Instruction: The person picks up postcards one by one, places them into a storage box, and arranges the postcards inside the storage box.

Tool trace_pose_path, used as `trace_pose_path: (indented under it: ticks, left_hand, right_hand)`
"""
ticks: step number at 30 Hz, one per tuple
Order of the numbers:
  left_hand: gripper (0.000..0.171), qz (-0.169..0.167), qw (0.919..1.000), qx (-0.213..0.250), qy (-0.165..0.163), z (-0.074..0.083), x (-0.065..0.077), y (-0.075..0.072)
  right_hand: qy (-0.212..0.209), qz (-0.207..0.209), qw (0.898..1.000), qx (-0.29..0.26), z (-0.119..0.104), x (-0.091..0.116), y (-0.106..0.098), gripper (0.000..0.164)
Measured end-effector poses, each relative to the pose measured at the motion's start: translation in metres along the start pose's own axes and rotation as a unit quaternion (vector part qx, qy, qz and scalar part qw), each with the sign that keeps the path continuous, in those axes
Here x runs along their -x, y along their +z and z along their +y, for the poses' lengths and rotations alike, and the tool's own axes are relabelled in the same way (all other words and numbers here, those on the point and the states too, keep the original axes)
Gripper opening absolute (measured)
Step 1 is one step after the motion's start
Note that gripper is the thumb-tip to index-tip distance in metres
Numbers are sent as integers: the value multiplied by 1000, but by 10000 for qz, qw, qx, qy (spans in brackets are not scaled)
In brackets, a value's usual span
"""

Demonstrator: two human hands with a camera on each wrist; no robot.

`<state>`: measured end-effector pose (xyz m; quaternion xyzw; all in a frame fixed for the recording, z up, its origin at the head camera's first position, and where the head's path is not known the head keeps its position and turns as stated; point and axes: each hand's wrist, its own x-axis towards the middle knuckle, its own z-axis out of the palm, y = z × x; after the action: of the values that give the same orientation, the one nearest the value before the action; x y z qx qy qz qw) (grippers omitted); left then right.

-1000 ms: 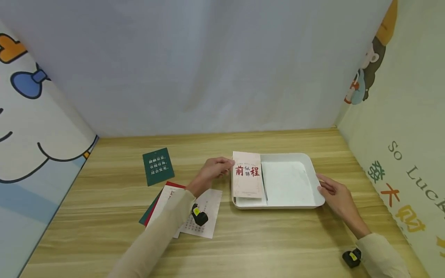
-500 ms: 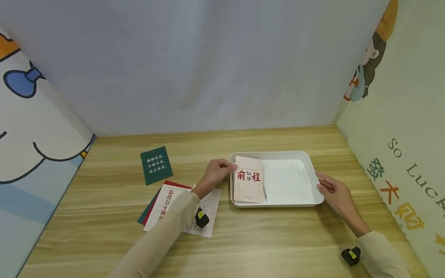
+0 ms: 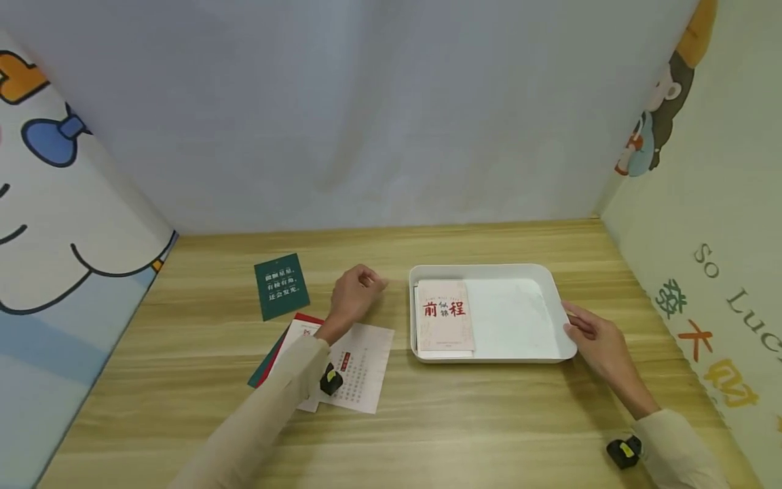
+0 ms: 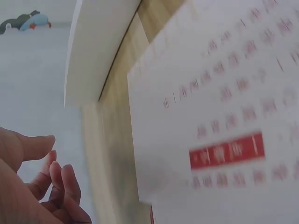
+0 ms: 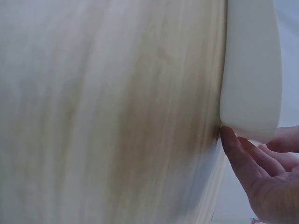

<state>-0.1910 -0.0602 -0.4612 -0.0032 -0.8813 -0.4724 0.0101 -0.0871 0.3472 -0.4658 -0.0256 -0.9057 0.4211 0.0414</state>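
A white tray [image 3: 516, 316] stands on the wooden table. At its left end lies a pink card [image 3: 446, 331] with red and dark Chinese characters, on top of other cards. My right hand [image 3: 601, 343] pinches the tray's right rim; in the right wrist view, the thumb is at the upper edge and fingertips are at the base of the tray wall [image 5: 252, 65]. Left of the tray, my left hand [image 3: 353, 299] is apart from it, with loosely bent fingers [image 4: 70, 184] holding nothing. Below that hand, a printed white sheet [image 3: 369, 360] lies on the table.
A dark green card [image 3: 282, 288] with white characters lies farther back on the left. Red, green and white cards overlap under my left forearm, which partly hides them. A pale curtain [image 3: 379, 136] rises behind the table, with cartoon-decorated panels on both sides.
My left hand has let go of the pink card, which now lies flat in the tray, and has moved away to the left. My right hand still holds the tray rim.
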Motion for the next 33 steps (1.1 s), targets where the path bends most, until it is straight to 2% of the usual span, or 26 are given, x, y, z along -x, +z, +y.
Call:
trace_pose_path:
  ticks: [8,13,17,20,24,26,33]
  left_hand:
    - [26,668,9969,-358,-227,-45,-10,-48]
    - [33,889,9941,-447,-426,-70,-11,-79]
    - [42,1151,9878,-526,-905,-87,-16,-103]
    - [51,1307,9790,-803,-1346,-100,-20,-118]
    - [62,1331,9713,-1128,-1615,-112,-21,-133]
    - [67,1295,9700,-1180,-1683,-116,-20,-138]
    - [72,1144,9667,-1431,-1787,-120,-19,-143]
  right_hand:
    - [88,-26,9999,121,-1,3,-5,43]
    - [119,-100,9998,140,0,3,-5,44]
    - [123,-109,9998,68,0,2,-5,44]
    - [92,-98,9999,59,0,2,-4,44]
    - [73,-76,9999,81,0,1,-2,43]
    - [88,-70,9999,108,0,1,-2,43]
    - [209,-105,9996,124,0,-1,0,44]
